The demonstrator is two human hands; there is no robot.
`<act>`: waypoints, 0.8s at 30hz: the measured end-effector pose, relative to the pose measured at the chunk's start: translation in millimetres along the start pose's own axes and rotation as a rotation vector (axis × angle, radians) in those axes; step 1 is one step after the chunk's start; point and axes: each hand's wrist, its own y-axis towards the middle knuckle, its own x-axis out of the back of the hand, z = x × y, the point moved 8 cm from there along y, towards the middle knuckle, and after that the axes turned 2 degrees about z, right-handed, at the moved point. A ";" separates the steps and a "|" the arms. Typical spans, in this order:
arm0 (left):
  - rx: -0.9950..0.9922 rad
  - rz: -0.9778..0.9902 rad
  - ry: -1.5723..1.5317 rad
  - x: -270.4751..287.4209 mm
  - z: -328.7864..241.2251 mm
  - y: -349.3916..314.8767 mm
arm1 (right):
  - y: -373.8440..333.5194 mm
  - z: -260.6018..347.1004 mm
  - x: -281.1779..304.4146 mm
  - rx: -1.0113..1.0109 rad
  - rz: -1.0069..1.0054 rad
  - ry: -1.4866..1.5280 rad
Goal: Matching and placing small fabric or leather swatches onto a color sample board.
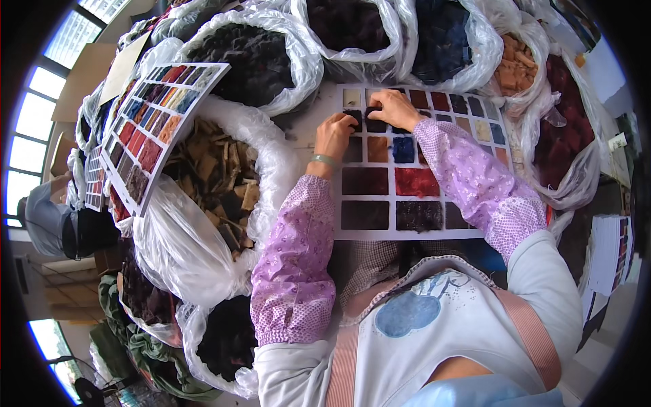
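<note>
A white sample board (434, 234) lies in front of me, bearing rows of coloured, fuzzy-looking swatches. Over its upper left part, my left hand (332, 142) has its fingers bent together at a dark swatch near the board's left edge. Just right of it, my right hand (397, 108) curls thumb and forefinger down at another dark swatch (375, 123). Whatever lies between the fingertips of either hand is too small and hidden to make out. Below the hands are a blue swatch (403, 150), an orange-brown swatch (378, 149) and a bright red swatch (417, 182).
Plastic-lined bags surround the board: brown scraps (210, 169) at left, black fluff (241, 61), dark blue pieces (442, 47), orange pieces (517, 64) and deep red fluff (557, 129). A second swatch board (178, 88) leans over the left bags. Another person (51, 217) is at far left.
</note>
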 end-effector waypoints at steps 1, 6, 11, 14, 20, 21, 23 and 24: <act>0.086 0.047 -0.016 -5.3 9.4 -0.7 | -0.4 -1.0 0.5 0.002 0.017 0.056; 0.070 0.230 0.214 -18.4 6.4 -0.3 | -11.2 19.3 -10.9 0.226 0.092 -0.069; 0.104 0.322 0.555 -44.6 -17.6 20.6 | -15.4 36.4 -2.4 0.236 0.021 -0.351; 0.255 0.404 0.373 1.7 -41.7 1.2 | 13.3 44.7 -17.8 0.201 0.320 -0.575; 0.443 -0.452 0.234 190.8 -105.1 -164.9 | 5.5 247.4 -21.0 0.677 -0.136 0.040; 0.578 -0.513 0.392 210.8 -103.9 -202.2 | 6.0 264.7 -32.7 0.730 -0.129 0.021; 0.951 -0.565 0.523 245.1 -96.5 -298.0 | 12.5 291.0 -75.1 0.788 -0.184 -0.096; 1.116 -0.464 0.552 254.7 -93.4 -336.8 | 20.3 294.7 -96.3 0.787 -0.181 -0.189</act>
